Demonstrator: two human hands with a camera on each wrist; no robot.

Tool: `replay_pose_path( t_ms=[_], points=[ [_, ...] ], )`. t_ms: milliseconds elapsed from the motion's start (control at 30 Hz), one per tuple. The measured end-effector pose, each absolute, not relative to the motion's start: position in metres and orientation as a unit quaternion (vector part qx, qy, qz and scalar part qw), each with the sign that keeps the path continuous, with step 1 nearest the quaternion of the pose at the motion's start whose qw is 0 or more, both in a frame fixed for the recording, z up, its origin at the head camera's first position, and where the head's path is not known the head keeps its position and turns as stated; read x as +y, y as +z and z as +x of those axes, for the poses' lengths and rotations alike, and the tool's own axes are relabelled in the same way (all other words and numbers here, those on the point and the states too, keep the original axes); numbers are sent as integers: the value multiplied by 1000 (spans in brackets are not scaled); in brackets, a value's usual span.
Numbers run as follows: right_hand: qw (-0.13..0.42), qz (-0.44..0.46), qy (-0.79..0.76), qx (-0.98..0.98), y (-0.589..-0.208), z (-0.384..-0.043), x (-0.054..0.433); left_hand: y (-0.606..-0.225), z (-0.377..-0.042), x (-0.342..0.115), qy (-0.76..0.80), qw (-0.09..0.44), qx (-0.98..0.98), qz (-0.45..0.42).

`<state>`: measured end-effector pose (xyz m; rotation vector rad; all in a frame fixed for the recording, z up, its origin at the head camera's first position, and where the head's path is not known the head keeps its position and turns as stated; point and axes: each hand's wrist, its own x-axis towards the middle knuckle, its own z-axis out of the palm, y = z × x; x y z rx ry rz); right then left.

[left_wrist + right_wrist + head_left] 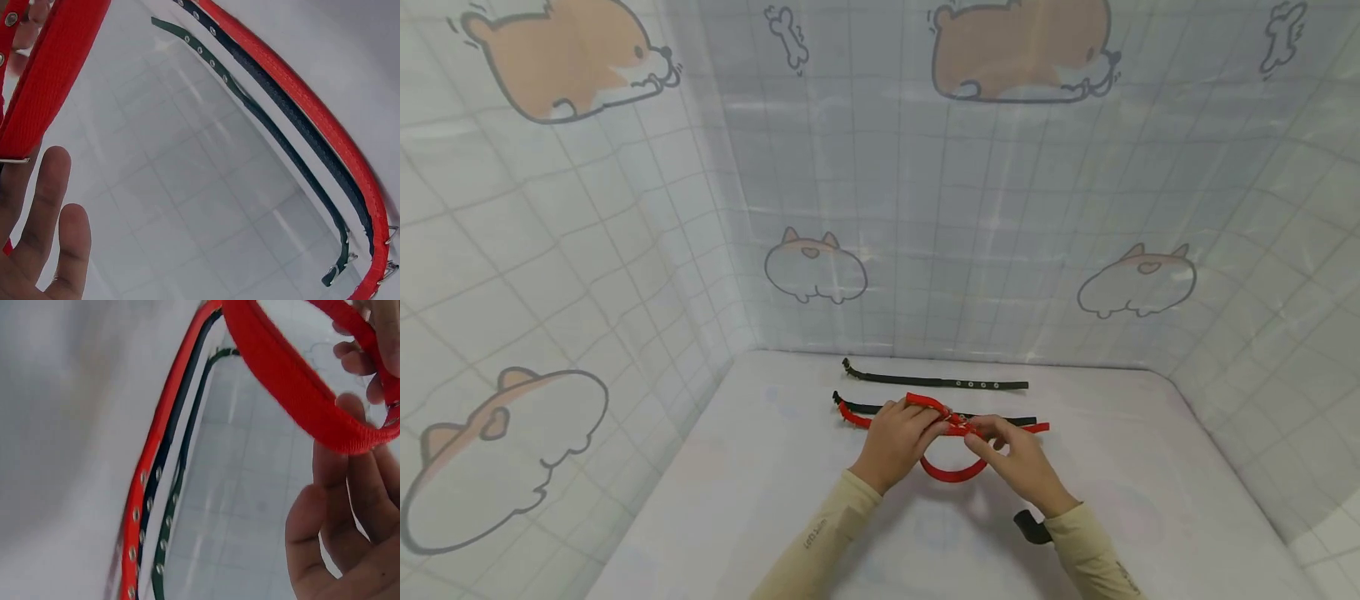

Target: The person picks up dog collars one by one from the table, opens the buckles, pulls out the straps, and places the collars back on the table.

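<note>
Between both hands is a red collar [953, 475], bent into a loop with its lower part hanging below the fingers. My left hand [895, 442] grips one side of it; in the left wrist view two of its fingers [53, 181] stand free of the strap. My right hand [1018, 462] pinches the collar by its metal fitting, and in the right wrist view the fingertips touch the red band [300, 400]. A metal buckle edge [14, 160] shows on the strap. The exact place where the end and buckle meet is partly hidden by fingers.
Behind the hands lie another red collar [312, 112], a dark navy collar [294, 122] and a dark green collar [269, 125], stretched out roughly parallel. A black curved object [1032, 527] is by the right sleeve. Patterned curtain walls [925, 208] enclose the white table [737, 500].
</note>
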<state>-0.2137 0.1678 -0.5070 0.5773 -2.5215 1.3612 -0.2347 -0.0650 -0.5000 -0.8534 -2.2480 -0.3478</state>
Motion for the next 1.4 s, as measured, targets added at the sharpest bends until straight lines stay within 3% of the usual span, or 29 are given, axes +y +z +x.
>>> replay_pose_path(
  t_ms=[167, 500, 800, 1400],
  points=[
    [85, 191, 503, -838, -508, -213, 166, -501, -235, -65, -163, 354, -849, -357],
    [102, 181, 539, -816, -502, -212, 161, -505, -235, -64, -202, 362, -828, -379],
    [40, 208, 538, -816, -503, -214, 165, -501, -234, -67, -225, 344, -828, -382],
    [59, 215, 537, -813, -500, -213, 161, -502, -234, -70, -239, 338, -823, -389]
  ],
)
